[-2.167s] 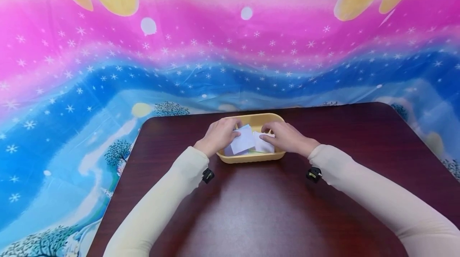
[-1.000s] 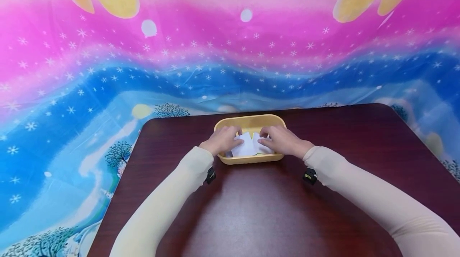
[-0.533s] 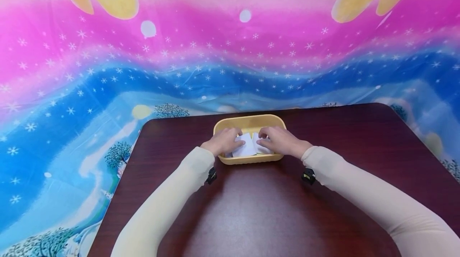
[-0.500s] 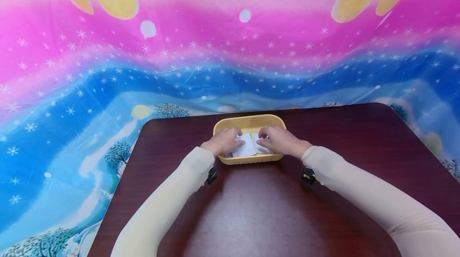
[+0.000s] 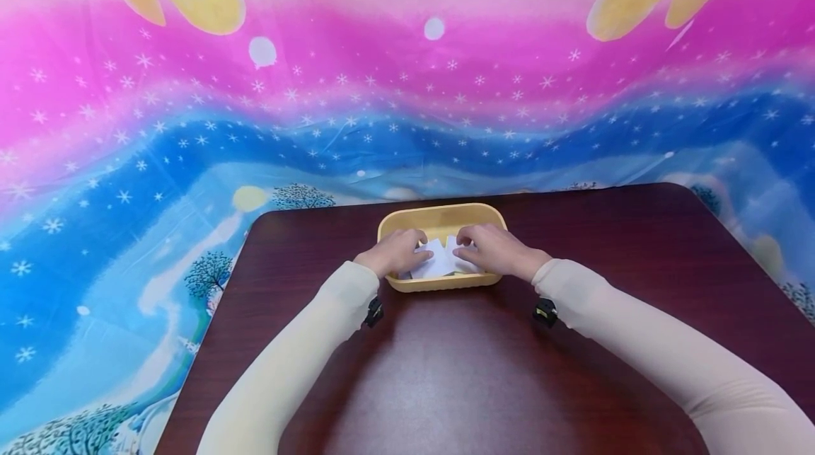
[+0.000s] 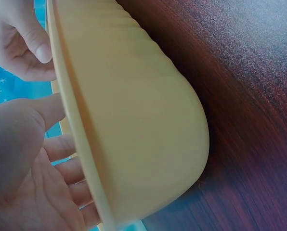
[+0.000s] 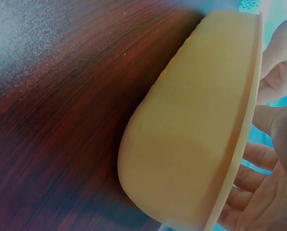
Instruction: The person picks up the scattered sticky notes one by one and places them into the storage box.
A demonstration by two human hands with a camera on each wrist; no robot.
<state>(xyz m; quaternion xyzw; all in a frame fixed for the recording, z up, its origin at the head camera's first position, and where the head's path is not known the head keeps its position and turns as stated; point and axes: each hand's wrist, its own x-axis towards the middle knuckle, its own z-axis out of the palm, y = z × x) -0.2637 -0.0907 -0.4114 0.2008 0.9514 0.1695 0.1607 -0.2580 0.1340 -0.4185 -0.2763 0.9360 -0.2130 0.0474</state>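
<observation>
A yellow plastic basket [image 5: 442,285] sits at the far side of the table, with white paper cards in it. My left hand [image 5: 393,251] reaches over its left end, thumb overlapping one white card [image 5: 433,265]. From the right end comes my right hand [image 5: 493,248], its thumb over a second white card [image 5: 455,260], partly covered by that hand. On each hand, thumb and fingers stand apart, loosely bent. In both wrist views the basket wall [image 6: 129,106] hides the fingertips and the cards.
The basket stands close to the back edge of the dark reddish-brown table [image 5: 471,377]. A patterned pink and blue cloth [image 5: 407,101] hangs behind the table. Long cream sleeves [image 5: 305,342] cover both arms, and small black devices [image 5: 374,312] sit at the wrists.
Since the oldest frame, both hands have come down slightly and inward into the basket, and the left white card, earlier raised and pinched by my left hand, lies lower. Little differs since half a second ago.
</observation>
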